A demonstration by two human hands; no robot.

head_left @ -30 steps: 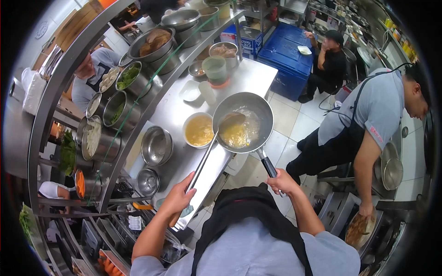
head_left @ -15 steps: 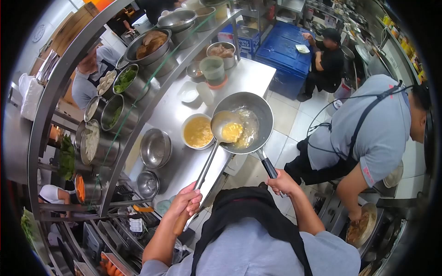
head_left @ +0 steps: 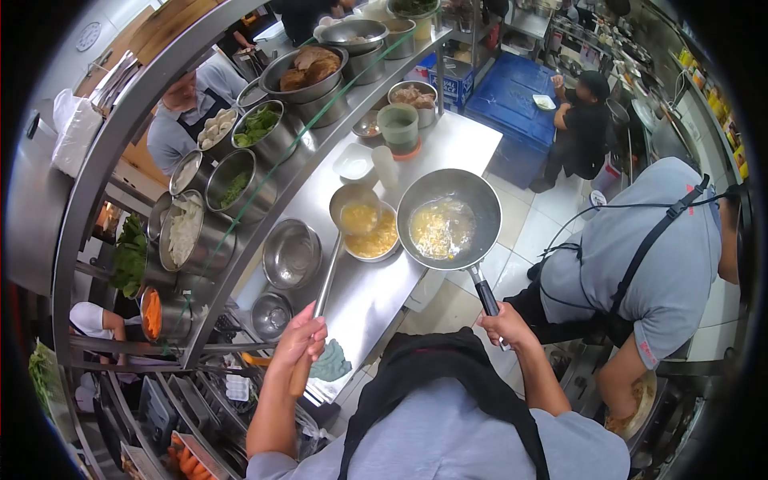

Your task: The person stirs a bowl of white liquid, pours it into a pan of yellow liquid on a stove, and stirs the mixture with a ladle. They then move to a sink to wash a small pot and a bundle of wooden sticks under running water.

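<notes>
My left hand (head_left: 301,340) is closed round the long handle of a ladle (head_left: 354,206), whose bowl holds some yellow liquid. The ladle's bowl hangs over the left part of a white bowl (head_left: 382,254) of yellow soup with pale bits. My right hand (head_left: 504,323) grips the black handle of a wok (head_left: 481,190). Yellow soup with light pieces lies in the wok's bottom, and the wok is held over the table's edge, right of the white bowl.
Metal bowls (head_left: 291,254) stand on the steel table (head_left: 360,320), near a teal cloth (head_left: 330,362). An overhead shelf at the left carries food pots (head_left: 260,132). A co-worker (head_left: 640,248) stands close at the right; others are farther off.
The ladle has moved left, out of the wok and over the white bowl. More soup shows in the wok. The view has shifted a little.
</notes>
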